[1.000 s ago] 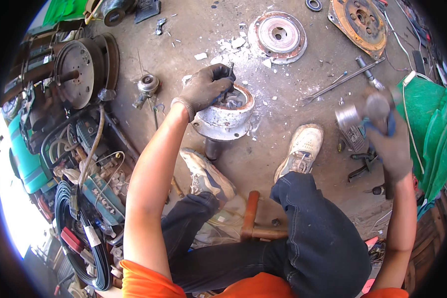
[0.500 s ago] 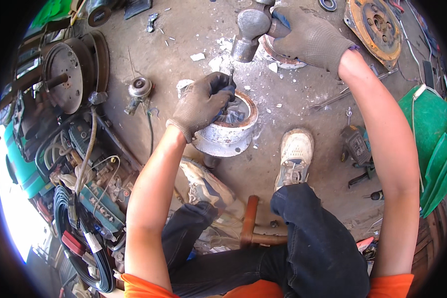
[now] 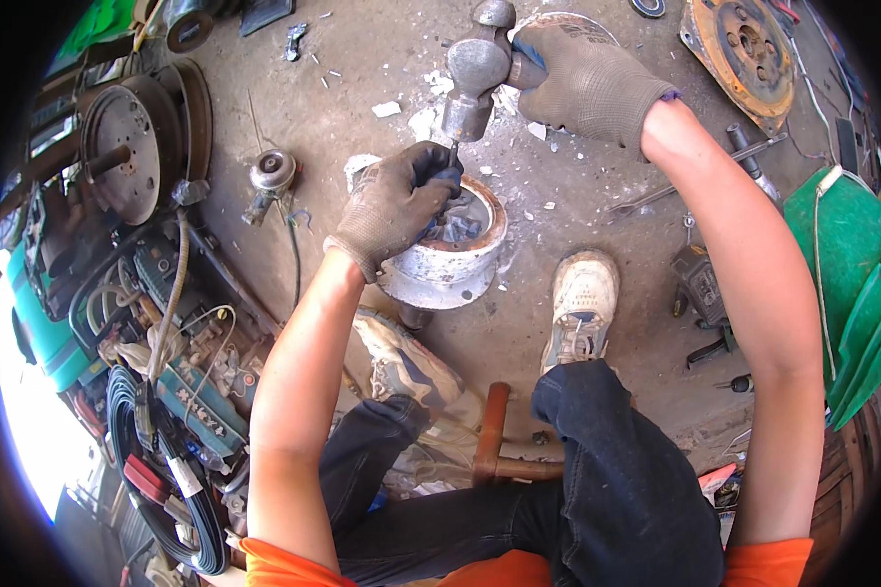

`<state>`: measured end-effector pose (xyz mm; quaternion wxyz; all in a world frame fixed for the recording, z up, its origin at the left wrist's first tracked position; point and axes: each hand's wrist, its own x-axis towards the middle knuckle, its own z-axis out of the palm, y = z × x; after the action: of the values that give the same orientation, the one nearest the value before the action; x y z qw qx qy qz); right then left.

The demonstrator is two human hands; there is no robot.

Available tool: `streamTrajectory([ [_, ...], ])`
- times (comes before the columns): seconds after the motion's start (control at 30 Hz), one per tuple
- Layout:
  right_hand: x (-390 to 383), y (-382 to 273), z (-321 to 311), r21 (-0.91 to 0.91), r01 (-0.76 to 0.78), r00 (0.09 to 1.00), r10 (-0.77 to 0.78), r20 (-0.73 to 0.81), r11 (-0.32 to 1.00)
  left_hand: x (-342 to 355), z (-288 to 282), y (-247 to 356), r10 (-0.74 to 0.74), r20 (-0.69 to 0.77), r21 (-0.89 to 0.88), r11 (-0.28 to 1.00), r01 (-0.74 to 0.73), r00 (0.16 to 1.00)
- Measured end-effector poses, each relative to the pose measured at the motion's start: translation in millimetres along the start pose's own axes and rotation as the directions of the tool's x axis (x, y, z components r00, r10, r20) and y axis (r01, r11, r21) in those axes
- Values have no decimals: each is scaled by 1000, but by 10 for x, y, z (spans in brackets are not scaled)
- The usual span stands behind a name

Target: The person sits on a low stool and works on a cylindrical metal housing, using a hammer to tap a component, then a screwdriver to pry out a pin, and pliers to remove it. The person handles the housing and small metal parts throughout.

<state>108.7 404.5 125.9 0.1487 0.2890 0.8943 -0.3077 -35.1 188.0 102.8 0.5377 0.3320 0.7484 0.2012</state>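
A round white metal housing [image 3: 450,264] with a rusty rim sits on the concrete floor between my feet. My left hand [image 3: 396,201], gloved, grips a thin tool with a blue handle [image 3: 447,174] held upright at the housing's rim. My right hand [image 3: 582,83], also gloved, is closed on a steel hammer [image 3: 475,83]. The hammer's head is right above the top of the thin tool.
Rusty discs [image 3: 744,54] lie at the top right, a flywheel [image 3: 117,152] and engine parts with cables [image 3: 166,372] on the left. A small pulley part [image 3: 271,174] lies left of the housing. Green plastic [image 3: 852,284] and loose tools [image 3: 700,284] are on the right.
My right hand brought the hammer from the right side up over the housing and then down onto the thin tool. My left hand stayed on the housing's rim.
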Motion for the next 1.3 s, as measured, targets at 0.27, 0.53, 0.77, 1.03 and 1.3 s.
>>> streamTrajectory([
  [0.27,130,33,-594,245,-73,992,95,-79,967,-51,-50,-64,-6,-13,59,998,7,1000],
  [0.53,145,282,-1050,321,-65,912,187,-365,945,91,52,50,46,14,113,992,-48,999],
  [0.77,60,170,30,67,-41,999,40,10,997,12,-12,43,-93,69,116,990,84,993],
  [1.03,-17,198,-530,159,-48,987,71,-142,986,0,-4,-56,-57,-19,-95,994,55,998],
  [1.3,2,95,-223,161,-98,995,102,-20,982,-11,5,-58,-37,-15,-72,997,36,999],
])
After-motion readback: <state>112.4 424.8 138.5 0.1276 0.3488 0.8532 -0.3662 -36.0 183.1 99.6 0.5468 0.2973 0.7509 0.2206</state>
